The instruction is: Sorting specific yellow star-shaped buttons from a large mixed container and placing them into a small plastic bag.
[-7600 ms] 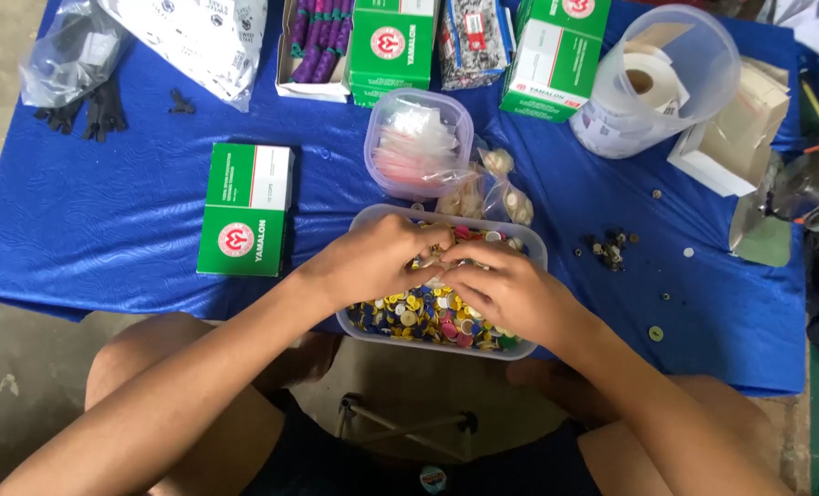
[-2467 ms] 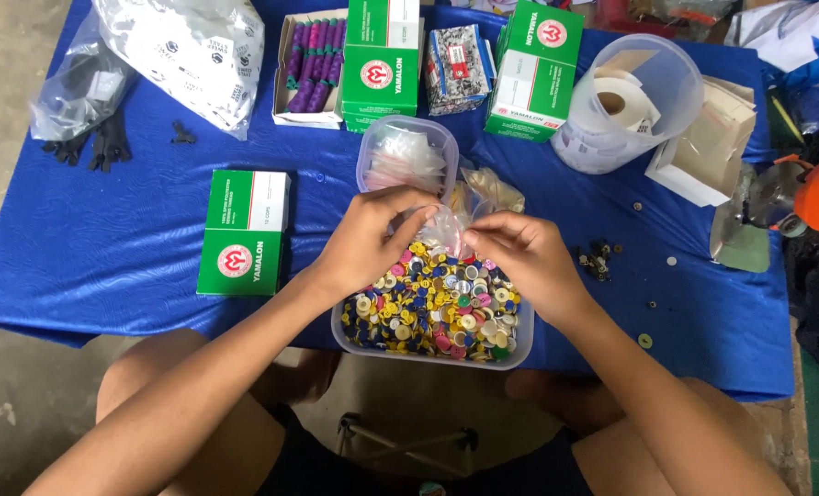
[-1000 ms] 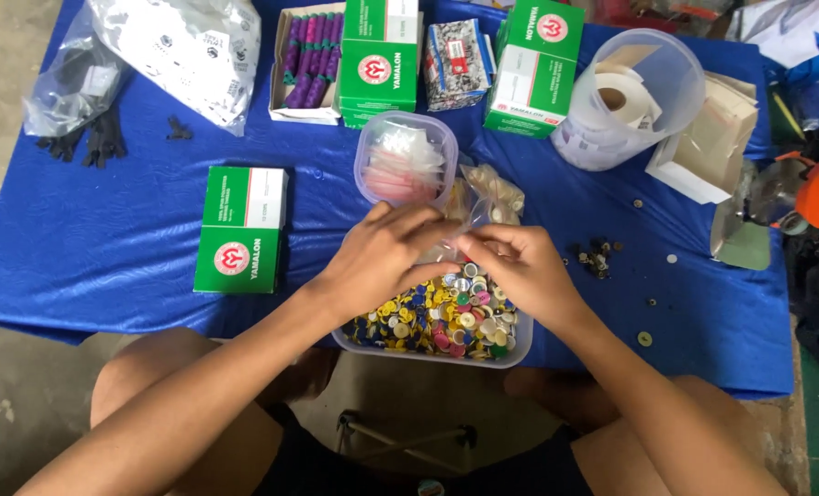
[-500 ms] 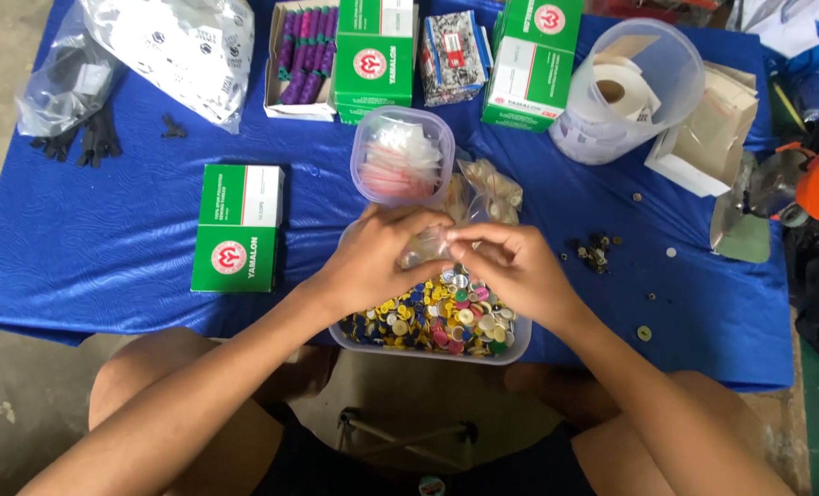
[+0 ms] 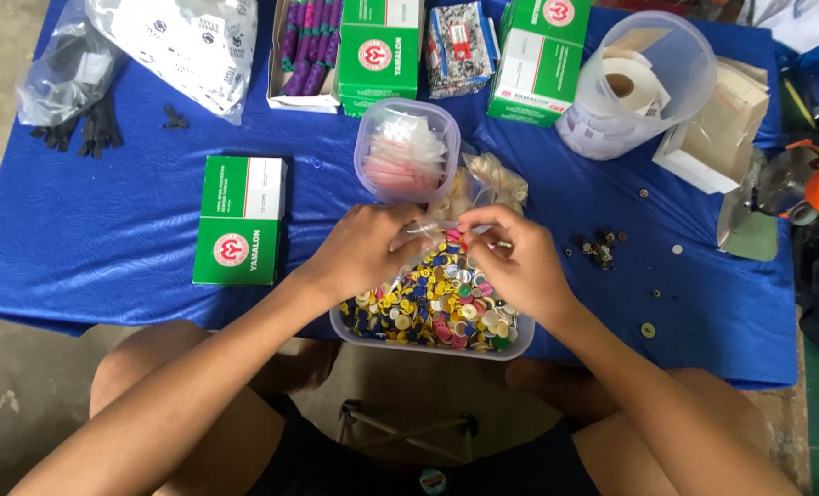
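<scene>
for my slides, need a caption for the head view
Both hands pinch a small clear bag over a tub of coloured buttons on a blue table.

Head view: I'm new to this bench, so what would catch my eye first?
The tub of many-coloured buttons at the near table edge, with the left hand and right hand meeting over it on a small clear bag. Behind lie green boxes on the blue cloth.

Head view, steeply down, near table
</scene>
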